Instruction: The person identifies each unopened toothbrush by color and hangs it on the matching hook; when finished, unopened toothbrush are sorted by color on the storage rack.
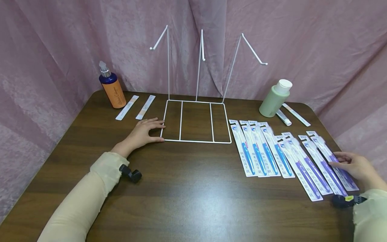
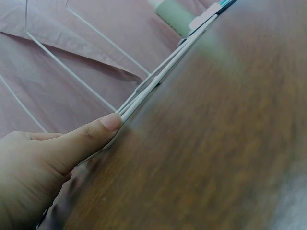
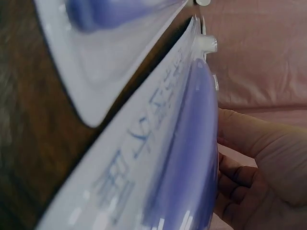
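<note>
A white wire rack (image 1: 196,141) with three hooked arms stands at the table's middle back. My left hand (image 1: 143,132) lies flat beside it, straight fingers touching the left wire of its base; the left wrist view shows a fingertip (image 2: 112,122) against the rack's wire (image 2: 144,96). Several carded toothbrushes lie in a row at the right, blue ones (image 1: 254,151) then purple ones (image 1: 305,164). My right hand (image 1: 353,166) holds the rightmost purple toothbrush pack (image 1: 325,149), fingers on top. Up close, the right hand (image 3: 259,163) curls against that pack's blister (image 3: 187,143).
An orange pump bottle (image 1: 113,90) and two white strips (image 1: 127,107) sit at the back left. A green bottle (image 1: 275,99), a small tube (image 1: 283,117) and another strip (image 1: 296,115) sit at the back right. Pink curtains surround the brown table (image 1: 187,195).
</note>
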Motion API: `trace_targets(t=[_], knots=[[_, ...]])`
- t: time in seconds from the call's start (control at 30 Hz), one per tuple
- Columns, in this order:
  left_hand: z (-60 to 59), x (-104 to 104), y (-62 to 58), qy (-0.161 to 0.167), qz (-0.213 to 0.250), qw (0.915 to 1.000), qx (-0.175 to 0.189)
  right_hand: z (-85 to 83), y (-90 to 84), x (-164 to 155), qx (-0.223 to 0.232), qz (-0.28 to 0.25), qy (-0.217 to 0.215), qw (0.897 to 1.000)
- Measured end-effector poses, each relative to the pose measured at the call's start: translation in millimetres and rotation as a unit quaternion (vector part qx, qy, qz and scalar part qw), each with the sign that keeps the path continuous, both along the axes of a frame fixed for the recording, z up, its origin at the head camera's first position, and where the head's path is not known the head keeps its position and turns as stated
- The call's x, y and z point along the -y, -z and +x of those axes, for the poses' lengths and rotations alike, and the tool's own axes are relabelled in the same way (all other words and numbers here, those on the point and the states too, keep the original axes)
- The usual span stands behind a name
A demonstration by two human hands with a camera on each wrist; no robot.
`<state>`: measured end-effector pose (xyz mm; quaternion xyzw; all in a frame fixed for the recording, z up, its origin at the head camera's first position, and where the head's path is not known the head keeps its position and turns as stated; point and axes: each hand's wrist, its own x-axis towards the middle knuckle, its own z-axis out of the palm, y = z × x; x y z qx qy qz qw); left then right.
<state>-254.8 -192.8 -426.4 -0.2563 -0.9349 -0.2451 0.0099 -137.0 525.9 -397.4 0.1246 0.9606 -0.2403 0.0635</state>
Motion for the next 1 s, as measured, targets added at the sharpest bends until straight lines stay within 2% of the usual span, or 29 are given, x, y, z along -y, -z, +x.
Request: trace_targets(t=[0.17,0.3,0.5,0.6,0.77,0.87,1.0], knots=[[-1.2,-1,0.3,0.002,-0.003,1.0,0.0,-1.1,-1.1,-2,0.022,0.002,-0.005,1.0],[-0.7,-1,0.6,0.001,-0.004,1.0,0.002,-0.5,1.1,-3,0.022,-0.021,-0.003,1.0],[-0.1,0,1.4,0.001,-0.003,1.0,-0.003,2.8,6.5,-5,-0.006,-0.059,0.0,0.998],[-0.5,1,2.2,-0.001,-0.006,1.0,-0.006,4.8,5.1,-6,-0.018,-0.051,0.013,0.998],[-0.8,0,1.7,-0.003,-0.005,1.0,-0.003,8.4,-6.1,-5,-0.057,-0.036,0.027,0.997],[-0.5,-1,0.6,-0.002,-0.005,1.0,-0.002,8.9,-14.7,-1,-0.082,-0.062,0.029,0.994],[0.3,0,-0.2,-0.004,-0.003,1.0,0.0,4.8,-32.5,11,-0.098,-0.047,0.021,0.994]])
